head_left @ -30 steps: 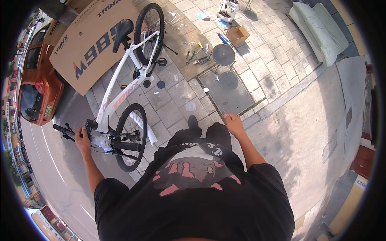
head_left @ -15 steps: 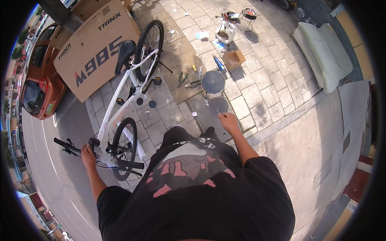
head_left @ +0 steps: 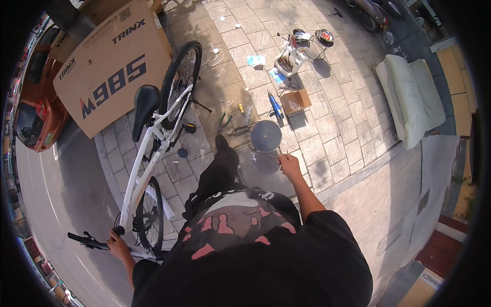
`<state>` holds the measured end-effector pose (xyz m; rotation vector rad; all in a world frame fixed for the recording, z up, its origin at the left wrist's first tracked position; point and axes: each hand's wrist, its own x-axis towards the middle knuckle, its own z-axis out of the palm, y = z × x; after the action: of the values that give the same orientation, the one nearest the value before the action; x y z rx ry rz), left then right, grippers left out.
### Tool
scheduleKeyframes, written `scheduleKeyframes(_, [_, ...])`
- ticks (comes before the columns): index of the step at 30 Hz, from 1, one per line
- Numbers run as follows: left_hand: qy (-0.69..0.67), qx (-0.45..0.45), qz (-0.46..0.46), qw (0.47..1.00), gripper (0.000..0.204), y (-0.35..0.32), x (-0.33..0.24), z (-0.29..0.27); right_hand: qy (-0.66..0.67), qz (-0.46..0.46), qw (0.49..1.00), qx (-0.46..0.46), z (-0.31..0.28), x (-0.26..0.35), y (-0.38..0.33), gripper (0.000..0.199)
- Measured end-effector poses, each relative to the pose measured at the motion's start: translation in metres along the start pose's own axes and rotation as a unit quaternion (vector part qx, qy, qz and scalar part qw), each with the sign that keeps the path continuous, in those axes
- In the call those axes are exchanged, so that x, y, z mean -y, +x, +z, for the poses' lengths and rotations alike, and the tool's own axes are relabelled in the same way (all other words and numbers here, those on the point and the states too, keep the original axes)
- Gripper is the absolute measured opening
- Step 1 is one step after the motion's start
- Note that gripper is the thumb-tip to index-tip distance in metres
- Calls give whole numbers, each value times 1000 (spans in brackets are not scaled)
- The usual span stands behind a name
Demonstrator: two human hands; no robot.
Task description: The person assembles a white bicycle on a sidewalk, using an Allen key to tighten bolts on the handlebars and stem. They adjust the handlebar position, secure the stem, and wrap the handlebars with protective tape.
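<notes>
My left hand [head_left: 118, 245] is closed round the handlebar [head_left: 92, 240] of a white bicycle [head_left: 137, 187], close to its stem. The bicycle stands upright on my left, its black saddle [head_left: 147, 105] farther off. My right hand [head_left: 289, 167] is pinched on a small, thin metal piece [head_left: 279, 152] that looks like a hex key; most of it is hidden by the fingers. Just beyond that hand stands a small round stool [head_left: 266, 136] with a dark top. Pliers [head_left: 223, 123] and a yellow-handled screwdriver [head_left: 241, 107] lie on the paving left of the stool.
A blue tube [head_left: 275, 105] lies beside an open cardboard box [head_left: 295, 102]. Farther off is a white tool container [head_left: 290, 62]. A large bicycle carton [head_left: 110, 66] leans at the far left, near an orange car [head_left: 38, 110]. A folded pale mattress [head_left: 409, 100] lies at the right.
My body and view have shifted forward, with one leg stepping out beside the bicycle. The handlebar has turned, and my left hand stays on it. My right hand is now closer to the stool.
</notes>
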<state>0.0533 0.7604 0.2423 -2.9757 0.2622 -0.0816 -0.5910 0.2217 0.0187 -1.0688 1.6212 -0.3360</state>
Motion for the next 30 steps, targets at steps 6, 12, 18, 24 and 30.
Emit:
scheduleKeyframes(6, [52,44,-83,994,75,1,-22,-10,-1,136,989,-55,-26,41,41,27])
scheduleKeyframes(12, [-22,191,-189,963,92,72,10,20,29,151,986,-60,-41,114,96,36])
scheduleKeyframes(18, [110,132,-202,964,78,36,-52,9,-424,113,897,-56,-87,182,207,58])
scheduleKeyframes(24, [96,238,-119,959,68,-1,-238,-69,-374,96,920,-58,-127,196,368,58])
scheduleKeyframes(30, [227,413,291,833,60,-13,-348,-96,-212,126,967,-57,-128,259,528,52])
